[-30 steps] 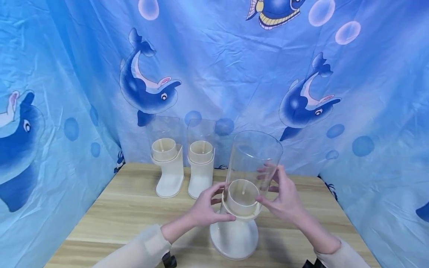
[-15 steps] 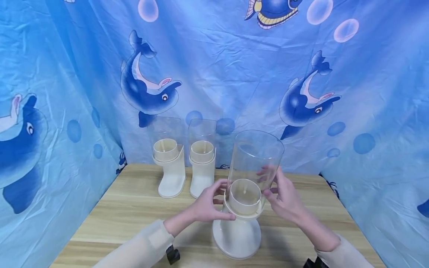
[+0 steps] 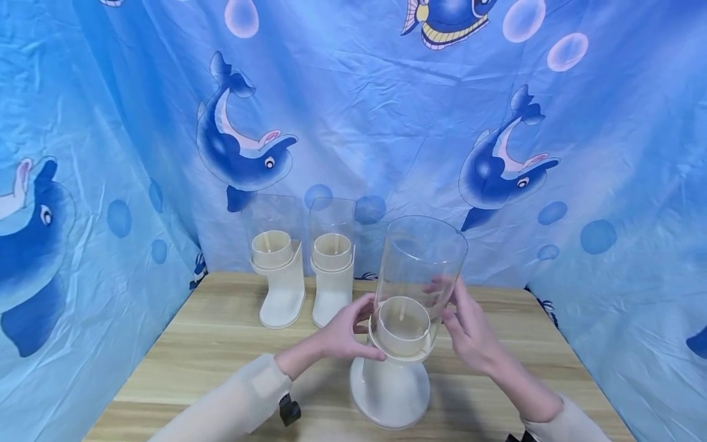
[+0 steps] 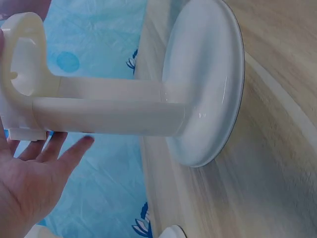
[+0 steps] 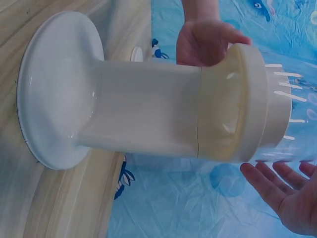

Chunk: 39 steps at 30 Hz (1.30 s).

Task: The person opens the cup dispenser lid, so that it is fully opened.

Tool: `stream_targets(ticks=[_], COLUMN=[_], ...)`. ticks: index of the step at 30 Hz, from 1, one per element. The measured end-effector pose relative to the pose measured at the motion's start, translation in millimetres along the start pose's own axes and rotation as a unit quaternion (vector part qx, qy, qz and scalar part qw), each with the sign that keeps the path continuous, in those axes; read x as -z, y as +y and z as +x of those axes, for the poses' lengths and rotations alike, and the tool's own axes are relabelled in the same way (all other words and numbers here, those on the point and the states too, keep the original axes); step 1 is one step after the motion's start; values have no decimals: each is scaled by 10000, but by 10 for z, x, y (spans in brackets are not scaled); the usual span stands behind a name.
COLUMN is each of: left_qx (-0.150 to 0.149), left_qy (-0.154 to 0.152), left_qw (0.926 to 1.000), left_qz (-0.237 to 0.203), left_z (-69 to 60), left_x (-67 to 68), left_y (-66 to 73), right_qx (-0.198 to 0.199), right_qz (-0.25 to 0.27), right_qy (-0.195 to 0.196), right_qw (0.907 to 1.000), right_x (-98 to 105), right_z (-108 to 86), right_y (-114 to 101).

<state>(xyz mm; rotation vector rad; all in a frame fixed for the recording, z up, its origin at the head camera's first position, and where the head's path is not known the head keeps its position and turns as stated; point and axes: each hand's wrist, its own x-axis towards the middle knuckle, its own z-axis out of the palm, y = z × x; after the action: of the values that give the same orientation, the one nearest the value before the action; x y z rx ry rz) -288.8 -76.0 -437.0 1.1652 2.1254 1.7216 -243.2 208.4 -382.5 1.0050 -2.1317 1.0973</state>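
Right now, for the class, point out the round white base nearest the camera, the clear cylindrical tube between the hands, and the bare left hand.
Round white base [image 3: 390, 398]: head view, upper surface.
Clear cylindrical tube [image 3: 415, 275]: head view, side wall.
Bare left hand [image 3: 343, 334]: head view, back of hand.

Left hand [image 4: 34, 186]: cut by left edge, left wrist view. Clear cylinder [image 5: 303, 131], right hand [image 5: 294, 203]: cropped at right edge, right wrist view. Printed fish [image 3: 450, 13]: top cropped, head view.

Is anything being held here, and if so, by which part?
The left grip holds the white stand by its ring collar; the right grip is beside the clear tube, contact unclear.
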Motion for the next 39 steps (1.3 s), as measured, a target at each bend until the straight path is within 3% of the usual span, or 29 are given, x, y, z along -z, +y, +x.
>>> stream_targets(ticks=[4,9,14,17,25,33,39], left_qx=[74,54,-93,-12,169,-77,67], left_qy=[225,505,278,210,701,440,640], left_qw=[9995,9987,9994,9992,9973,9989,9979], left_qz=[-211,-22,-193,-346,-128,-172,-100], left_z=[-33,-69,-56,-56,-113,-90,-104], left_x=[-54,-99,-69,-67,-177,-112,-176], left_y=[11,24,-4,-9,55,17,40], right_qx=[-44,-333,-536,-593,-686,-728,-786], right_qz=[-41,156,308,327,238,398,322], right_qy=[-81,-51,0,-50,-11,171,130], right_qw=[9999,9993,9981,9977,9974,9964,9963], right_x=[-33,-37,-18,-17,-31,-16,-32], right_z=[-15,3,0,-3,15,9,-11], right_y=[3,2,-42,-67,-68,-113,-105])
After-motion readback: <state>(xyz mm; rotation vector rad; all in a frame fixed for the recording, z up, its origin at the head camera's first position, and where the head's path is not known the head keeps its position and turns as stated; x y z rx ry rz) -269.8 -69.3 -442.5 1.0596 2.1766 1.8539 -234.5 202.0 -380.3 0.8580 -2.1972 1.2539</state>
